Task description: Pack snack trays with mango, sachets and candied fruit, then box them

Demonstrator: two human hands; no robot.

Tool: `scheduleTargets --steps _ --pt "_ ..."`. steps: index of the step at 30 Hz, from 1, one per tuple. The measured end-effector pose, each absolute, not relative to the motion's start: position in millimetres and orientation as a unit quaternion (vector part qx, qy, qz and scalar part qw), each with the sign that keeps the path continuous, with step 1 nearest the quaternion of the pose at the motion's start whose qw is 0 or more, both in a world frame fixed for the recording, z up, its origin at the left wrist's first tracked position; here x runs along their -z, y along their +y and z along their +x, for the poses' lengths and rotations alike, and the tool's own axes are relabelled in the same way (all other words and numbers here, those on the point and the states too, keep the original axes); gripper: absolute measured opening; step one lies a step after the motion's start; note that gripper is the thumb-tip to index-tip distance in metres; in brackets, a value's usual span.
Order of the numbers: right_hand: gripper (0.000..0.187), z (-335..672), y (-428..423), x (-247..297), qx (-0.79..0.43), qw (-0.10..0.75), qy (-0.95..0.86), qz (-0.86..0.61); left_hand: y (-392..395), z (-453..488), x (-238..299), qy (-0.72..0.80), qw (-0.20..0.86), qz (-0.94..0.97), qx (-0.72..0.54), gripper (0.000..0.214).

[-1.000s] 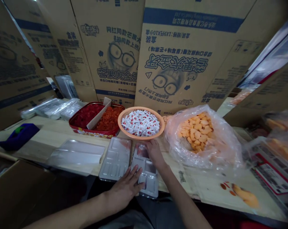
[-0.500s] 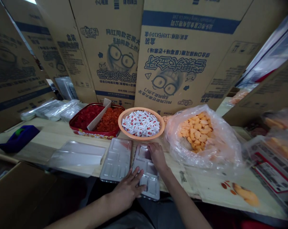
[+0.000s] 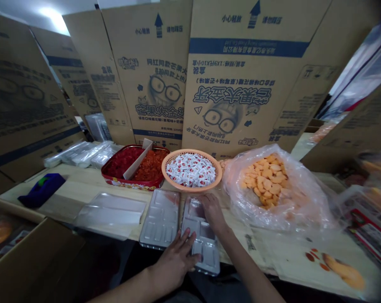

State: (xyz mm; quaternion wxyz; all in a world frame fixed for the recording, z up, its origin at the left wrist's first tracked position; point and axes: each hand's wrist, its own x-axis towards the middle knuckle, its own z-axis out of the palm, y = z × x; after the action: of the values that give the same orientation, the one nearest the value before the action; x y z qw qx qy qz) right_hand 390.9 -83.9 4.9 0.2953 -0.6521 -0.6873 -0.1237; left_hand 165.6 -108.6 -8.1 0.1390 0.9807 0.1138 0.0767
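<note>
Compartment tray (image 3: 203, 252), apparently plastic, between left hand (image 3: 176, 263) and right hand (image 3: 213, 212)

The bare left forearm (image 3: 123, 285) and right forearm (image 3: 247, 261) angle inward from the bottom of the view. The left hand (image 3: 176, 263) lies low, palm down, fingers spread wide; the right hand (image 3: 213, 212) sits farther forward — knuckles up, fingers curving downward.

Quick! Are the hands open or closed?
Left hand: open, fingers spread at the tray's edge.
Right hand: resting on the tray, can't tell if gripping.
</note>
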Motion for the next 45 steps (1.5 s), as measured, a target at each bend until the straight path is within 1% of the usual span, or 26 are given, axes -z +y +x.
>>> scheduleTargets --steps 4,6,8,11,13,14,17,20,25,29,32,36,38,40,42,43,45 --pt "0.022 387.5 -87.6 -13.8 0.109 0.345 -0.709 -0.605 -107.4 165.6 5.7 0.117 0.139 0.980 -0.082 0.039" --pt "0.026 385.4 -89.1 -17.9 0.099 0.347 -0.711 -0.604 -108.0 166.9 2.2 0.124 0.142 0.979 -0.081 0.037" --pt "0.026 385.6 -88.7 -19.6 0.097 0.316 -0.679 -0.656 -109.7 168.7 -0.8 0.133 0.141 0.978 -0.079 0.037" --pt "0.020 391.2 -85.4 -16.6 0.057 0.244 -0.615 -0.747 -113.3 170.9 -1.5 0.147 0.137 0.976 -0.079 0.041" --pt "0.016 395.9 -83.5 -13.1 0.018 0.221 -0.611 -0.760 -115.2 171.3 -0.1 0.152 0.136 0.976 -0.081 0.044" --pt "0.016 397.5 -83.2 -11.7 0.008 0.224 -0.618 -0.754 -115.8 171.1 0.6 0.153 0.136 0.976 -0.080 0.045" --pt "0.016 398.7 -85.0 -10.1 0.013 0.276 -0.627 -0.728 -116.5 169.7 0.4 0.151 0.135 0.976 -0.079 0.044" --pt "0.021 397.4 -88.5 -10.0 0.028 0.340 -0.632 -0.696 -116.4 168.8 -2.7 0.139 0.139 0.978 -0.074 0.040" --pt "0.025 399.3 -91.0 -7.4 0.074 0.375 -0.646 -0.661 -116.4 171.6 -6.9 0.148 0.143 0.977 -0.060 0.040" --pt "0.022 403.5 -92.2 -13.0 0.064 0.414 -0.636 -0.648 -114.0 167.2 -10.3 0.142 0.166 0.972 -0.084 0.037" --pt "0.021 406.8 -94.4 -25.3 0.033 0.448 -0.615 -0.648 -112.4 160.9 -13.6 0.130 0.223 0.958 -0.126 0.051" --pt "0.019 406.1 -95.5 -44.9 -0.001 0.484 -0.595 -0.642 -111.0 167.8 -14.9 0.191 0.325 0.890 -0.256 0.066" --pt "0.018 401.7 -96.2 -54.0 -0.004 0.496 -0.599 -0.629 -108.6 179.4 -16.4 0.246 0.420 0.808 -0.331 0.073" --pt "0.016 395.6 -98.6 -62.3 -0.005 0.505 -0.602 -0.618 -104.8 192.0 -21.6 0.297 0.544 0.686 -0.380 0.081" --pt "0.016 390.6 -102.3 -69.9 -0.007 0.512 -0.604 -0.610 -100.3 201.5 -30.9 0.332 0.661 0.569 -0.359 0.083" --pt "0.016 390.0 -104.3 -73.3 -0.010 0.515 -0.607 -0.605 -98.0 204.3 -36.5 0.339 0.707 0.526 -0.330 0.080" --pt "0.018 395.1 -107.9 -79.1 -0.013 0.518 -0.609 -0.600 -93.9 206.4 -47.5 0.340 0.767 0.468 -0.277 0.065"
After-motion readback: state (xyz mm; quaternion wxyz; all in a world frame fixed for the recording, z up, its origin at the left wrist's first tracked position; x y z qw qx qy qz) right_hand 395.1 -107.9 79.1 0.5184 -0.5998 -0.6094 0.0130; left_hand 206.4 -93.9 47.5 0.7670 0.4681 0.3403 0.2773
